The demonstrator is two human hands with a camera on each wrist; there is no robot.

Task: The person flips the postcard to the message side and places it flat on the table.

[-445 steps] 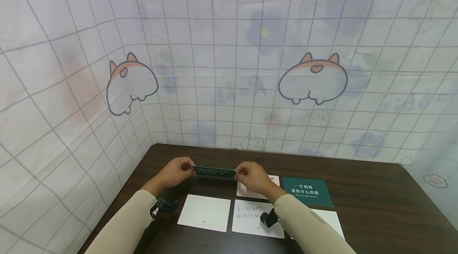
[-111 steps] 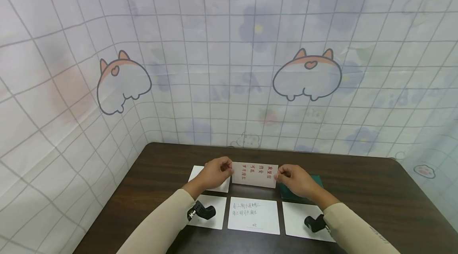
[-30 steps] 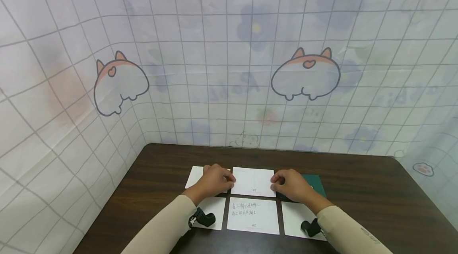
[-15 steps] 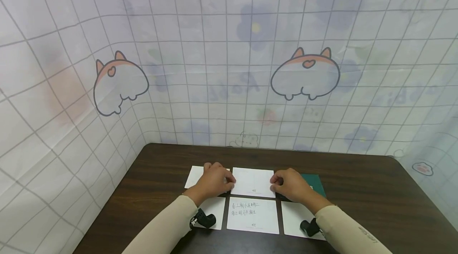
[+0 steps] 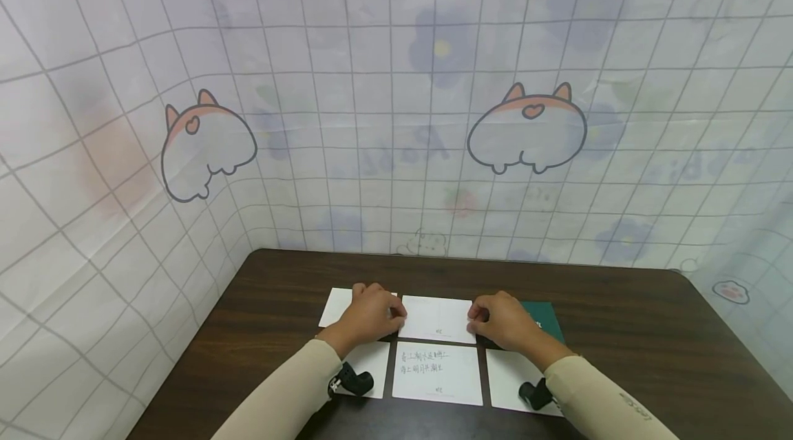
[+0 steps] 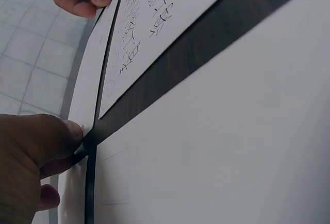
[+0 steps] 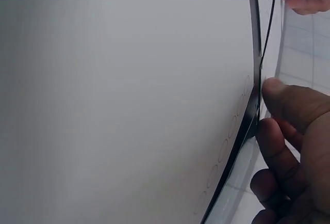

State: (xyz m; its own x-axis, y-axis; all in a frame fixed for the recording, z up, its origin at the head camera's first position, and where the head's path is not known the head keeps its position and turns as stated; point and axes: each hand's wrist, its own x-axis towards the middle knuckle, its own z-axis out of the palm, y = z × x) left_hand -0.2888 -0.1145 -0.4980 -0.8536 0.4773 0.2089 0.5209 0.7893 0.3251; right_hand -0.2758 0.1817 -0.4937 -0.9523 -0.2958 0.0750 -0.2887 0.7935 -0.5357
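Thumb and fingers of my left hand (image 5: 370, 312) pinch the left edge of a white postcard (image 5: 436, 321) in the middle of the back row. At its right edge, my right hand (image 5: 504, 319) pinches it the same way. Its white back faces up, nearly flat close over the dark table. In the left wrist view, the left thumb (image 6: 75, 130) is at the card's near corner. The right wrist view has the right thumb (image 7: 273, 87) at the opposite edge. A handwritten postcard (image 5: 437, 385) lies just in front of the held one.
A white card (image 5: 334, 306) lies back left, partly under the left hand; another white card (image 5: 378, 357) is in front of it. To the right are a green card (image 5: 545, 319) and a white card (image 5: 504, 378) nearer me. The dark wooden table (image 5: 650, 337) meets a grid-patterned curtain (image 5: 396, 206) behind.
Earlier I held a green-fronted card, then this card with its red writing showing; now its white back faces up. Over the last half second its far edge has dropped slightly.
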